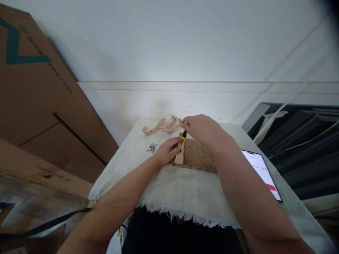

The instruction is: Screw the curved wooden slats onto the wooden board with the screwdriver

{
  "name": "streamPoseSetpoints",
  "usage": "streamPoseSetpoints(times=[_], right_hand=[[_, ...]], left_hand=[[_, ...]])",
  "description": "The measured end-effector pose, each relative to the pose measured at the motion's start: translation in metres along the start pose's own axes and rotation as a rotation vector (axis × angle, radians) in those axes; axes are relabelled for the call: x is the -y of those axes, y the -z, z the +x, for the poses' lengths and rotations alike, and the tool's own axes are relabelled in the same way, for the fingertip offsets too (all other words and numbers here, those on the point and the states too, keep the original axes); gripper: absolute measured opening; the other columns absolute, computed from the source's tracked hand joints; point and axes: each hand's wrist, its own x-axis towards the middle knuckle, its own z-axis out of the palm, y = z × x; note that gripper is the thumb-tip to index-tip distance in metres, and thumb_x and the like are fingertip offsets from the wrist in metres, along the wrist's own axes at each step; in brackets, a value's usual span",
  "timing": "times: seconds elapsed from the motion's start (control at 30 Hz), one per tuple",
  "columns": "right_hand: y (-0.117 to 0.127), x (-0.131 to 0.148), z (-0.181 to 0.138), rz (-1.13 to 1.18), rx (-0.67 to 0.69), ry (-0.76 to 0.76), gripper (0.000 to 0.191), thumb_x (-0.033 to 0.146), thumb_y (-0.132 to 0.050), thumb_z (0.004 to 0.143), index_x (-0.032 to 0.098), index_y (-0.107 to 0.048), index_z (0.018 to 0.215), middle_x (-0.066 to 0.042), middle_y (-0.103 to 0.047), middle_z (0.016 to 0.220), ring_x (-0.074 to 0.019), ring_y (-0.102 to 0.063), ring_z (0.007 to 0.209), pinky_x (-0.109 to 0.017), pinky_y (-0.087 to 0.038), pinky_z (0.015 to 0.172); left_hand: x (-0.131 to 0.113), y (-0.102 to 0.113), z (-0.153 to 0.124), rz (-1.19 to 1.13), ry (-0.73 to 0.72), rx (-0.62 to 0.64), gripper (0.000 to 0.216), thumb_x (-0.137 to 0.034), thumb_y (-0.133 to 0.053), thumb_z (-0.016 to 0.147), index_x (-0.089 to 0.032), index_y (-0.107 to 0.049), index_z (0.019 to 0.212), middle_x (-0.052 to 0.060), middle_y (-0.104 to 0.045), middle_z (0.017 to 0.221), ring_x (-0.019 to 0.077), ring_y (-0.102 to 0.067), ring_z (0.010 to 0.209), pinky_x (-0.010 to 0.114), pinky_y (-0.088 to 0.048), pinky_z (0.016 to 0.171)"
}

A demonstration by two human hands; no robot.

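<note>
My right hand (pixel 198 127) is closed around the black-and-yellow handle of a screwdriver (pixel 184 134), which stands nearly upright over a pale wooden hook (pixel 180 154). That hook lies along the left end of a brown wooden board (pixel 196 152) dotted with small holes. From the left side, the fingers of my left hand (pixel 169 151) grip the hook and hold it against the board. The screwdriver's tip and any screw under it are too small to make out. Several more wooden hooks (pixel 155 127) lie beyond the board, and a small pile of screws (pixel 152 147) sits left of my left hand.
A pale fringed cloth (pixel 182 190) covers the table. A phone (pixel 262 173) with a lit screen lies at the right, partly behind my right forearm. A big cardboard box (pixel 53 91) stands at the left, dark folded items (pixel 307 141) at the right, a white wall behind.
</note>
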Motion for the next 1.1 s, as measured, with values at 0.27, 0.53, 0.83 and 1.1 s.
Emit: streamPoseSetpoints(times=[0.27,0.53,0.83,1.1], right_hand=[[0.004,-0.005,-0.003,-0.076,0.032,-0.04,0.048,0.052,-0.044,0.089,0.014,-0.072,0.101,-0.018,-0.072,0.099,-0.0298,-0.067,0.092,-0.035,-0.049,0.074],[0.001,-0.005,-0.002,-0.01,0.007,0.038,0.036,0.033,-0.045,0.089,0.023,-0.066,0.116,-0.011,-0.072,0.106,-0.0255,-0.066,0.095,-0.033,-0.047,0.074],[0.003,0.004,-0.002,-0.115,-0.014,-0.162,0.052,0.055,-0.042,0.089,0.016,-0.071,0.104,-0.019,-0.071,0.098,-0.0323,-0.067,0.092,-0.039,-0.049,0.071],[0.004,0.0,-0.007,-0.019,0.108,0.114,0.039,0.035,-0.044,0.091,0.017,-0.062,0.12,-0.016,-0.071,0.106,-0.0258,-0.066,0.094,-0.032,-0.047,0.073]], left_hand=[[0.0,0.0,0.0,-0.01,0.025,0.011,0.041,-0.033,-0.052,0.088,-0.014,-0.06,0.123,0.014,-0.061,0.127,0.026,-0.055,0.119,0.042,-0.042,0.105],[0.0,0.0,-0.001,0.014,0.063,0.003,0.043,-0.035,-0.052,0.087,-0.015,-0.06,0.125,0.014,-0.06,0.129,0.0276,-0.054,0.121,0.046,-0.041,0.106],[-0.002,0.001,0.0,0.022,0.061,0.021,0.041,-0.036,-0.051,0.088,-0.016,-0.061,0.122,0.012,-0.06,0.13,0.0269,-0.054,0.121,0.044,-0.041,0.106],[-0.001,0.002,0.0,0.042,0.059,0.026,0.043,-0.035,-0.051,0.088,-0.012,-0.06,0.123,0.015,-0.059,0.131,0.0269,-0.052,0.124,0.045,-0.039,0.108]])
